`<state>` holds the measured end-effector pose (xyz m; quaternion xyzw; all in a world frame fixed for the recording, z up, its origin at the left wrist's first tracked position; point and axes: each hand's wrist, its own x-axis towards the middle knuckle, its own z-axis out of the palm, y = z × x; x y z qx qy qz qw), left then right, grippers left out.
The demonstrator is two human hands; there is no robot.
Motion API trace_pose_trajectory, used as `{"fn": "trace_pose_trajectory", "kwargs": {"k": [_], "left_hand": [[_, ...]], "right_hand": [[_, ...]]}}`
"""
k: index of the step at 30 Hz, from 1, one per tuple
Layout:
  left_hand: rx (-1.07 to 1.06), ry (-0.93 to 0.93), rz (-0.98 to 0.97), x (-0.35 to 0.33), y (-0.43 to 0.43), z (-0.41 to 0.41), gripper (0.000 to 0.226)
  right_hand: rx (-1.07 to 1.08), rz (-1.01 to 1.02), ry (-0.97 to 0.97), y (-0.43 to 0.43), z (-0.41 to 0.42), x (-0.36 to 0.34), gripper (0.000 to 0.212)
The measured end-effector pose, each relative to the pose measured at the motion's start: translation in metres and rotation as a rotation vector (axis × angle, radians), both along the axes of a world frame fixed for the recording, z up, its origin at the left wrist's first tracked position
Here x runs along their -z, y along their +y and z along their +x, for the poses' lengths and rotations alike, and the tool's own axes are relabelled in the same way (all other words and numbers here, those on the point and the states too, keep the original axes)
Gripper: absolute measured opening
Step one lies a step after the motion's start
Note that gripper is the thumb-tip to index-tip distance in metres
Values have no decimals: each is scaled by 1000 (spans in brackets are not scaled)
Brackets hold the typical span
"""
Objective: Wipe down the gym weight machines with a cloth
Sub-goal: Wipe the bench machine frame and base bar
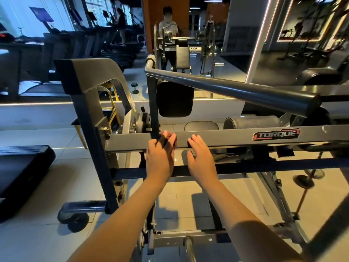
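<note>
Weight machine (88,103): grey steel frame standing on the tiled floor and filling most of the view. No worktop is involved.
Cross beam (226,138): square-section member. Its long axis runs left to right across the view, and both grips are on it.
Round bar (236,90): runs diagonally above the beam, well clear of both grips.
Upright post (153,103): meets the beam just beside the left grip and blocks travel to the left.
Left grip (160,154): fingers bent over the top edge of the beam at the post joint. Whether they clamp anything cannot be told.
Right grip (201,157): just beside the left, fingers laid nearly straight against the front face of the beam, clamping nothing visible.
Badge (276,134): on the beam, well to the right of the right grip.
Key relation: the longest free run of beam lies rightward along its axis, towards the badge. The right grip is nearer to it.
Cloth: not positively identified. A dark patch (189,143) under the right fingertips, and another under the left fingers, may be cloth or shadow.
Hidden: the rear and underside of the beam, and its right end, which the picture edge cuts off.
</note>
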<state>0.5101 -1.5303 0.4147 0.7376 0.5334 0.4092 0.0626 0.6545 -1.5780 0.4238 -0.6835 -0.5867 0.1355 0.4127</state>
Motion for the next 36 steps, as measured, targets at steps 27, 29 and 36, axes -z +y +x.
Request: {"fn": "trace_pose_trajectory", "kwargs": {"k": [27,29,36], "left_hand": [[10,171,77,0,15,-11,54],[-2,48,-29,-2,9,4,47],[198,435,-30,-5,-9,33,55]], "right_hand": [[33,2,93,-3,-4,-6,42],[28,-4,101,-4,-4,-7,42],[-23,19,240,-18,7,-17,36]]}}
